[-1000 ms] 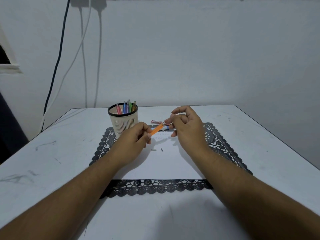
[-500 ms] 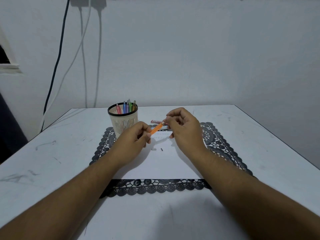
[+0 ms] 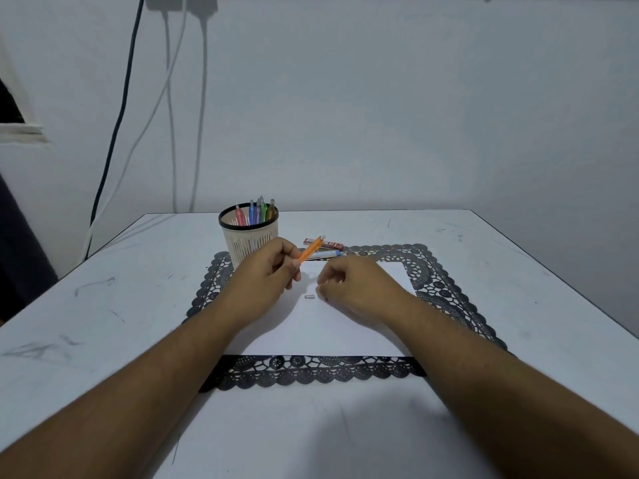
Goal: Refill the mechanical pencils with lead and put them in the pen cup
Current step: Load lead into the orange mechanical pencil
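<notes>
Two hands busy here. My left hand (image 3: 266, 274) grips the orange mechanical pencil (image 3: 310, 249) mid-frame, tilted with its open end up and away, I guess so lead can drop in. My right hand (image 3: 349, 285) sits low over the white paper (image 3: 321, 326), fingers curled at the small cap (image 3: 310, 296) lying there; can't tell if it's actually pinching anything. Lead tube (image 3: 323, 242) and a blue pencil (image 3: 325, 254) lie just behind, within easy reach. Pen cup (image 3: 249, 236), upper left of the lace mat (image 3: 311, 371), already has several pencils, so this one's probably near capping.
</notes>
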Motion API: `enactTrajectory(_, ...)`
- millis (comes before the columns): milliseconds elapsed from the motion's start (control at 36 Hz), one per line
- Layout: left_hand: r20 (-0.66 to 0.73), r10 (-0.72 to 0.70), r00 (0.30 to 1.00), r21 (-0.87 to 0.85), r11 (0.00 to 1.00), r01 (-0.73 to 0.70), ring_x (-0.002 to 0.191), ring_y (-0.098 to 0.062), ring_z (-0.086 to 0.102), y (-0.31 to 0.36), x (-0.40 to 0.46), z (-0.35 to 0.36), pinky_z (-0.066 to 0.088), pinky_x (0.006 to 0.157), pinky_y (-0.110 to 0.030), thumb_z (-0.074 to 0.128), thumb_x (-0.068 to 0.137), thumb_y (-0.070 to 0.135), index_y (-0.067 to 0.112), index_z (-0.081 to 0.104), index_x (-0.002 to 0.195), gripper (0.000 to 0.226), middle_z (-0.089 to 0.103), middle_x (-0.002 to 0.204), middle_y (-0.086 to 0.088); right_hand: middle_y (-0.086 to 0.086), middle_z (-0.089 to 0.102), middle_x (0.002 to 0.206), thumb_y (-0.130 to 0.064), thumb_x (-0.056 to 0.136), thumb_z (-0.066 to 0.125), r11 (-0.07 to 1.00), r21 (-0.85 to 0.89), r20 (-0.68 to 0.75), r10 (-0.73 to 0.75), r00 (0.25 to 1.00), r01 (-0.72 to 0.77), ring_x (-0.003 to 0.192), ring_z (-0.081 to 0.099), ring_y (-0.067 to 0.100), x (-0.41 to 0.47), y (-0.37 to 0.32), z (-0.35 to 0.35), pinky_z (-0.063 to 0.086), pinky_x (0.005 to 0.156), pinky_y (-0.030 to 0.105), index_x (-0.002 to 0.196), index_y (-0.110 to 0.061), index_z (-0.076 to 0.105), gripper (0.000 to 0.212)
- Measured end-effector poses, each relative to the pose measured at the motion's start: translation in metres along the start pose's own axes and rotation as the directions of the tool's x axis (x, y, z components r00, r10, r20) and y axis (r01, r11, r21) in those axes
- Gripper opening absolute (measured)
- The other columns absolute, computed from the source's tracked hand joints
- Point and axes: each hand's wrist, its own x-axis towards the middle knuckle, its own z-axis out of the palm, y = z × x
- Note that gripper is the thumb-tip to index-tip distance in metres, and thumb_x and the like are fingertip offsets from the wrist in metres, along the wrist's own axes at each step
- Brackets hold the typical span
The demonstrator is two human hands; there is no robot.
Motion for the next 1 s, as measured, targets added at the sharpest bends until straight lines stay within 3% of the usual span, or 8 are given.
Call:
enactTrajectory(83,-0.003,-0.008,1.0,0.039,0.999,0.008,0.066,-0.007,0.06,-0.001,0.001,-0.001,0.047,0.067,-0.027,0.056,0.104,0.015,0.021,0.061,0.101,0.009,0.071,0.08,0.004,-0.009,0.067,0.089,-0.028,0.087,0.078,0.986,-0.167,0.081,0.03,0.996,-0.016,0.079,0.061,0.01,0.0,0.0,-0.002,0.048,0.07,0.029,0.096,-0.024,0.073,0.011)
enactTrajectory(222,0.006,-0.031,0.999,0.074,0.997,0.031,0.068,-0.008,0.062,-0.005,0.002,-0.003,0.048,0.068,-0.031,0.057,0.104,0.016,0.025,0.062,0.1,0.01,0.072,0.082,0.004,-0.008,0.072,0.088,-0.015,0.092,0.069,0.982,-0.187,0.093,0.044,0.995,-0.026,0.083,0.064,0.01,0.001,-0.001,-0.003,0.047,0.068,0.024,0.09,-0.016,0.075,0.007)
enactTrajectory(472,0.024,-0.056,0.998,0.123,0.991,0.053,0.07,-0.011,0.064,-0.006,0.001,-0.003,0.049,0.07,-0.032,0.058,0.103,0.017,0.027,0.063,0.098,0.012,0.072,0.081,0.005,-0.01,0.066,0.074,-0.009,0.083,0.069,0.984,-0.178,0.091,-0.001,0.996,0.017,0.064,0.056,0.002,0.0,-0.003,-0.003,0.043,0.058,0.023,0.084,-0.015,0.07,0.007)
enactTrajectory(556,0.026,-0.064,0.998,0.129,0.99,0.061,0.069,-0.011,0.063,-0.005,0.001,-0.003,0.049,0.069,-0.032,0.058,0.103,0.017,0.026,0.063,0.098,0.012,0.073,0.081,0.006,-0.005,0.067,0.075,-0.006,0.083,0.068,0.991,-0.135,0.081,-0.003,0.997,0.014,0.057,0.054,0.0,-0.001,-0.003,-0.005,0.041,0.052,0.017,0.083,-0.012,0.066,0.006)
enactTrajectory(667,0.025,-0.07,0.997,0.138,0.988,0.066,0.069,-0.01,0.063,-0.004,0.001,-0.003,0.05,0.069,-0.032,0.057,0.103,0.017,0.026,0.063,0.098,0.012,0.073,0.081,0.006,0.003,0.058,0.072,-0.002,0.088,0.061,0.997,0.075,0.028,0.028,0.999,-0.03,0.056,0.047,0.007,-0.001,0.001,-0.006,0.037,0.048,0.011,0.089,-0.01,0.065,0.01)
enactTrajectory(722,0.024,-0.07,0.997,0.139,0.988,0.066,0.069,-0.01,0.063,-0.004,0.001,-0.003,0.05,0.069,-0.032,0.058,0.103,0.017,0.026,0.063,0.098,0.012,0.073,0.081,0.006,-0.002,0.051,0.066,0.001,0.091,0.059,0.97,0.239,-0.009,0.045,0.999,-0.041,0.055,0.043,0.009,0.002,0.001,-0.008,0.037,0.049,0.013,0.091,-0.014,0.069,0.018)
enactTrajectory(806,0.025,-0.065,0.998,0.136,0.989,0.061,0.069,-0.009,0.062,-0.003,0.0,-0.004,0.05,0.07,-0.033,0.057,0.103,0.016,0.025,0.063,0.098,0.012,0.073,0.082,0.006,0.001,0.057,0.067,0.0,0.093,0.067,0.912,0.408,-0.072,0.063,0.995,-0.028,0.054,0.05,0.008,0.005,0.0,-0.013,0.045,0.055,0.018,0.089,-0.013,0.076,0.016)
enactTrajectory(1000,0.014,-0.058,0.998,0.113,0.992,0.056,0.07,-0.011,0.058,0.0,-0.001,-0.006,0.051,0.078,-0.048,0.057,0.103,0.017,0.026,0.063,0.097,0.013,0.072,0.08,0.005,0.01,0.075,0.082,-0.001,0.092,0.071,0.582,0.813,-0.129,0.176,0.976,0.002,0.073,0.065,0.018,0.01,-0.004,-0.015,0.053,0.061,0.027,0.091,-0.005,0.074,0.006)
